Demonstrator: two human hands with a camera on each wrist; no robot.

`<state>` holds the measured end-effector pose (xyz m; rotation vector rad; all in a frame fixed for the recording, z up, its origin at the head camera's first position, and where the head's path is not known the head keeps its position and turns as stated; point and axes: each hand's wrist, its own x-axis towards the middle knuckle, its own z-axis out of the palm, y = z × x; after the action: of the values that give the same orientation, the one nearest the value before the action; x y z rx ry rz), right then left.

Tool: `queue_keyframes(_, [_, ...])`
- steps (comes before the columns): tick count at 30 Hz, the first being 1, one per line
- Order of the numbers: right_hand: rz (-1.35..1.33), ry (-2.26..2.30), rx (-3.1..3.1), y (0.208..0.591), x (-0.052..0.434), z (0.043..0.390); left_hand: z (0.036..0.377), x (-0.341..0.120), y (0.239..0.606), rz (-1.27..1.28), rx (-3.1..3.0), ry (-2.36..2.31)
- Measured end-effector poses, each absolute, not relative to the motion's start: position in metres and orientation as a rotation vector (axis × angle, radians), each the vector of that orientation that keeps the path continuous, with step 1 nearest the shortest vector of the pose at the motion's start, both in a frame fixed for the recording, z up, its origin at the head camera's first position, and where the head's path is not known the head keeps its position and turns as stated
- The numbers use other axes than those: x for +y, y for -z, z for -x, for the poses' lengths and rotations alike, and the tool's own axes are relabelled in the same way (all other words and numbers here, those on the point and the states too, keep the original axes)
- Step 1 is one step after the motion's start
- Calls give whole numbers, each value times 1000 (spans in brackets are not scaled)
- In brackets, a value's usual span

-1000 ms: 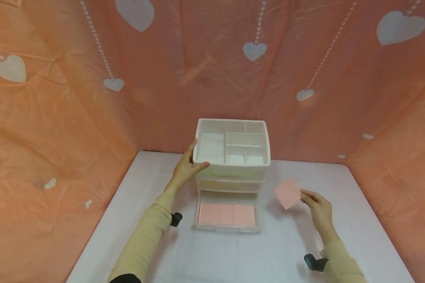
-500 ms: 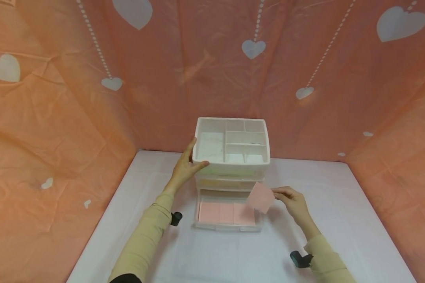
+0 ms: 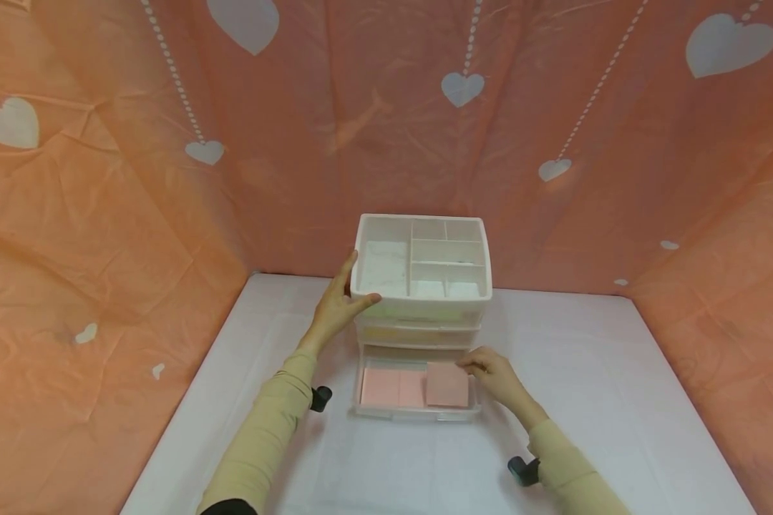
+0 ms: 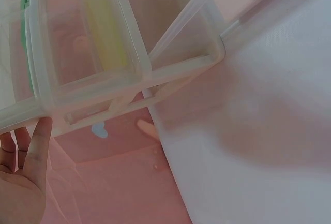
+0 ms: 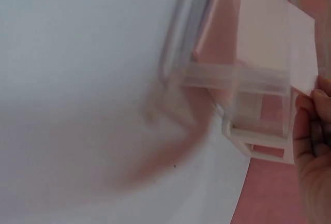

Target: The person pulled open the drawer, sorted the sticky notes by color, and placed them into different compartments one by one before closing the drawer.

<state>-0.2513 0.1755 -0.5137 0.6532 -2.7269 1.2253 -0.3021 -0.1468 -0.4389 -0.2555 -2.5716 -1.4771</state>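
Note:
A white plastic drawer organizer point(image 3: 421, 300) stands at mid-table with its bottom drawer point(image 3: 419, 414) pulled out. My left hand point(image 3: 332, 312) holds the organizer's upper left corner, thumb on the front rim and fingers along the side. In the left wrist view, fingertips point(image 4: 41, 131) touch the side frame. Inside the clear drawer lie flat pink squares point(image 3: 383, 388) side by side. Over its right end, my right hand point(image 3: 499, 379) pinches a pink square sheet point(image 3: 447, 385) by the upper right corner. The right wrist view shows this sheet point(image 5: 271, 32) tilted above the drawer.
The organizer has a divided top tray point(image 3: 386, 265) and closed drawers point(image 3: 419, 335) above the open one. A white tabletop point(image 3: 373, 472) extends around it. An orange-pink curtain point(image 3: 399, 164) with white hearts hangs behind and at both sides.
My right hand has moved left with the pink sheet, from beside the organizer to over the drawer's right end. The sheet has turned square to the drawer. My left hand keeps its place.

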Motion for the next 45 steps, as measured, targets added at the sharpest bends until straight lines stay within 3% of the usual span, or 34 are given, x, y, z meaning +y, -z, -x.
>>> queue_keyframes(18, [-642,-1096,-2728,522,164,235,302,-147,436,236,-2586,1479])
queue_keyframes(24, [-510,-1143,-2655,525,153,218,302,-146,437,237,-2580,1497])
queue_keyframes(35, [-418,-1799,-2586,523,133,187,302,-145,435,226,-2592,1488])
queue_keyframes(45, [-859,-2052,-2691,544,135,173,302,-147,439,236,-2611,1460])
